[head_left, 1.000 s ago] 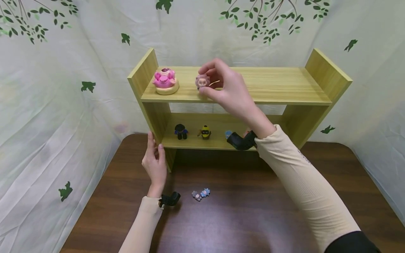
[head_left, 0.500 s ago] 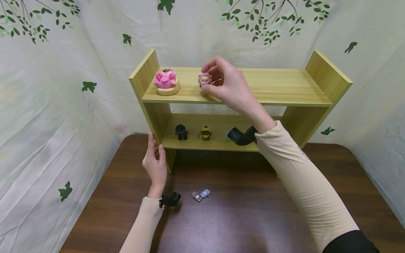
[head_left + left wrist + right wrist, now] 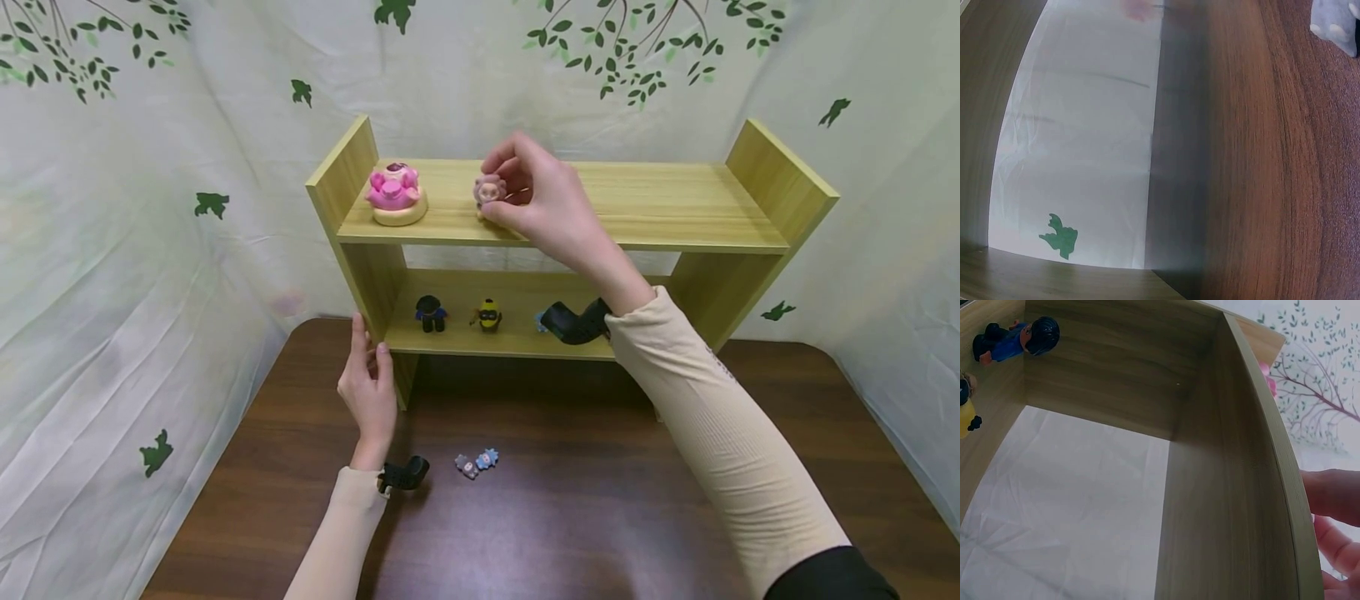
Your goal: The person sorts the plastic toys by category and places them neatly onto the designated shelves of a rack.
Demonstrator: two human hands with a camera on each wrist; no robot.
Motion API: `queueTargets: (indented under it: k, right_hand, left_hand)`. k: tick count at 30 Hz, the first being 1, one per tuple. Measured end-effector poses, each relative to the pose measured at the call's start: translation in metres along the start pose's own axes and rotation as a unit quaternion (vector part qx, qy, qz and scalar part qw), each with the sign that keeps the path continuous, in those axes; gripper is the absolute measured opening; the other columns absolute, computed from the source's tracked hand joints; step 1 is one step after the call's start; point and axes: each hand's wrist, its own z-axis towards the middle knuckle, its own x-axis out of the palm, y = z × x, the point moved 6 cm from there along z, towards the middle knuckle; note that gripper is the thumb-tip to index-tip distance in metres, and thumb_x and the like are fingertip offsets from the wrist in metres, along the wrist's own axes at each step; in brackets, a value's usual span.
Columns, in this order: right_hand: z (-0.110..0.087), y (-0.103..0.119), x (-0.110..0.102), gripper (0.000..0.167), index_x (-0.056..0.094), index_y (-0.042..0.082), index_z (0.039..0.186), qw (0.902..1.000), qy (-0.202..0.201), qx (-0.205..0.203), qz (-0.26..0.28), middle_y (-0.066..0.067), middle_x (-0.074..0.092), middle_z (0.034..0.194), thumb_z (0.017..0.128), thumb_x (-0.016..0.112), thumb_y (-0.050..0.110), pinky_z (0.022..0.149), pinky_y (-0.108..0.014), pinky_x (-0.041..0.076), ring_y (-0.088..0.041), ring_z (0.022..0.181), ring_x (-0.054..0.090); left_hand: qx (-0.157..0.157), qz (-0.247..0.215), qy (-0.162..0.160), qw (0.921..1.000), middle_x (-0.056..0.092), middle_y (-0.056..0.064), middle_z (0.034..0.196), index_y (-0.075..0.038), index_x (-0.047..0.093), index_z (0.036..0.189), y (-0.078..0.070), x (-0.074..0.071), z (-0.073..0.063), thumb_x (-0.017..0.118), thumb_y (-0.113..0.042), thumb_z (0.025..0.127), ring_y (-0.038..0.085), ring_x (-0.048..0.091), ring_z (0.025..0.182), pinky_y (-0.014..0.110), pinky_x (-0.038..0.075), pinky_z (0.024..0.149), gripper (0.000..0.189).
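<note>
My right hand (image 3: 551, 204) is over the top board of the light wooden shelf (image 3: 660, 196). Between thumb and fingers it pinches a small mauve figurine (image 3: 489, 188) with a pale face, upright near the front edge. Whether its base touches the board, I cannot tell. In the right wrist view, the shelf edge partly hides the fingers (image 3: 1338, 497). My left hand (image 3: 367, 383) rests against the lower left side panel, forefinger pointing up. To the left on the top board sits a pink bear figure (image 3: 393, 196) on a cream base.
On the lower board stand a dark figurine in blue (image 3: 430, 314), a yellow figurine (image 3: 489, 316) and a blue figurine (image 3: 541, 322), partly hidden by the wrist camera. A grey figurine (image 3: 467, 466) and a light-blue one (image 3: 487, 459) lie on the brown table (image 3: 570, 517).
My right hand has shifted slightly right with the mauve figurine, which looks a little more upright. The left hand stays at the side panel.
</note>
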Motion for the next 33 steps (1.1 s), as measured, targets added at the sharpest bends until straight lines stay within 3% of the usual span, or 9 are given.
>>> queueTargets:
  k: [5,15,26,33]
  right_hand:
    - [0.0001,0.0000,0.0008,0.031,0.053,0.005,0.111,0.9999,0.003,0.005,-0.013,-0.007,0.060,0.099,0.085,0.070,0.001,0.078,-0.024,0.047,-0.014,0.084,0.057]
    - [-0.0010,0.0003,0.0019,0.033,0.053,0.006,0.111,0.9997,0.007,0.004,-0.024,-0.006,0.062,0.100,0.084,0.072,0.003,0.079,-0.025,0.048,-0.014,0.085,0.058]
    - [-0.0019,-0.0005,0.0013,0.036,0.053,0.004,0.114,0.9999,0.006,0.003,0.010,-0.009,0.062,0.108,0.084,0.071,-0.001,0.086,-0.023,0.047,-0.016,0.097,0.061]
    - [-0.0050,0.0006,-0.0030,0.028,0.054,0.000,0.111,0.9974,-0.024,-0.023,0.064,-0.010,0.061,0.108,0.087,0.069,0.002,0.090,-0.024,0.045,-0.015,0.101,0.058]
  left_hand:
    - [0.000,0.001,-0.001,1.0000,0.068,0.015,0.105,-0.014,0.045,0.145,-0.0005,0.0003,0.0000,0.056,-0.007,0.095,0.029,0.063,0.077,0.043,0.047,0.063,0.051]
    - [0.002,-0.003,-0.003,1.0000,0.068,0.018,0.096,-0.017,0.044,0.145,0.0002,0.0008,-0.0002,0.056,-0.007,0.095,0.028,0.060,0.071,0.048,0.045,0.061,0.052]
    - [0.003,-0.006,-0.005,1.0000,0.068,0.018,0.096,-0.021,0.044,0.146,0.0006,0.0008,0.0000,0.057,-0.007,0.095,0.028,0.059,0.071,0.046,0.045,0.061,0.054]
    - [0.004,-0.008,-0.008,0.9999,0.068,0.018,0.092,-0.021,0.044,0.146,0.0000,0.0005,0.0004,0.057,-0.007,0.095,0.026,0.056,0.067,0.045,0.042,0.059,0.054]
